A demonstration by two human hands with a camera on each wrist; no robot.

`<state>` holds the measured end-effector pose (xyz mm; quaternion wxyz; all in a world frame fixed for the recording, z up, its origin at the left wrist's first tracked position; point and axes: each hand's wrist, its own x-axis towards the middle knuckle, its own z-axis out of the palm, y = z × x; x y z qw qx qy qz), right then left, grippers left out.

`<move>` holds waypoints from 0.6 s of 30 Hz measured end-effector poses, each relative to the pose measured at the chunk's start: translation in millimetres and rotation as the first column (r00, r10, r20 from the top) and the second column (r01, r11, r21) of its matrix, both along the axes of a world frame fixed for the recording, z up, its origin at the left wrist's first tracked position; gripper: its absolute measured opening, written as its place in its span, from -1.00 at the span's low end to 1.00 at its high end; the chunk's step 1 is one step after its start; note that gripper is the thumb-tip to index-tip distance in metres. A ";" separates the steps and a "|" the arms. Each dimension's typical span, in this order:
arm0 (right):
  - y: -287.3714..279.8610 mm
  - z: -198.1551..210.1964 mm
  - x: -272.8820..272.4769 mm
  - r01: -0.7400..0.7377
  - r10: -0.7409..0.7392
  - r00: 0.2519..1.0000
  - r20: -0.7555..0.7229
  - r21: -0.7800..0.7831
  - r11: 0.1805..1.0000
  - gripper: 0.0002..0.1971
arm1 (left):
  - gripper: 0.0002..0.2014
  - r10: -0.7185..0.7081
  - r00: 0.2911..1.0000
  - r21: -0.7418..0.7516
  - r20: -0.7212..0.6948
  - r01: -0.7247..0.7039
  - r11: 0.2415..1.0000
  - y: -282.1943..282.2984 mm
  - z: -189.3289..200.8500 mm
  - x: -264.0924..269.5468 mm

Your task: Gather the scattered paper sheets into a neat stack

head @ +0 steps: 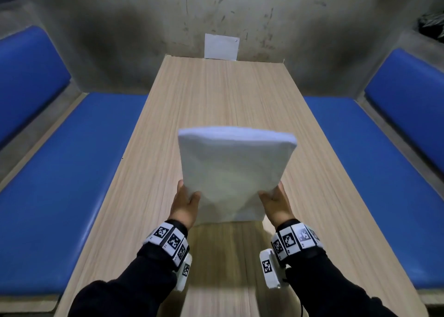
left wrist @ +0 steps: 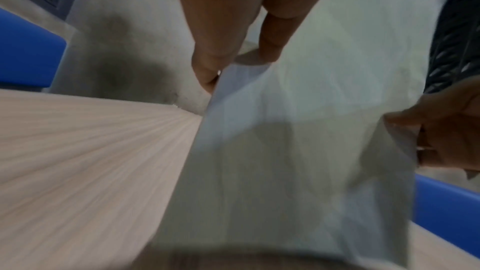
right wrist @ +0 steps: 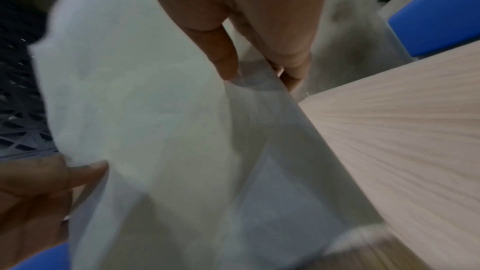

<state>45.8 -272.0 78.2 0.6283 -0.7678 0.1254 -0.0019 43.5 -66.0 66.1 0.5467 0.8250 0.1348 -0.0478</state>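
Pinching opposite side edges, both hands (head: 230, 202) hold seemingly crumpled white paper sheets (head: 233, 170) above woodgrain table (head: 149, 172).

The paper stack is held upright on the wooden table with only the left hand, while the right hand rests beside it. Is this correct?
Not quite: both hands hold it. In the head view the left hand and the right hand each grip a side of the paper stack, which stands upright on the wooden table.

Both arms outstretched, left hand (head: 183, 202) and right hand (head: 276, 202) each in a thumb-over pinching grip.
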 end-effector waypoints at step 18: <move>-17.1 -60.7 -8.2 0.007 -0.098 0.878 -0.468 -0.191 0.982 -0.53 | -0.40 0.012 0.873 0.182 -0.487 0.087 0.979 -9.9 -37.3 4.4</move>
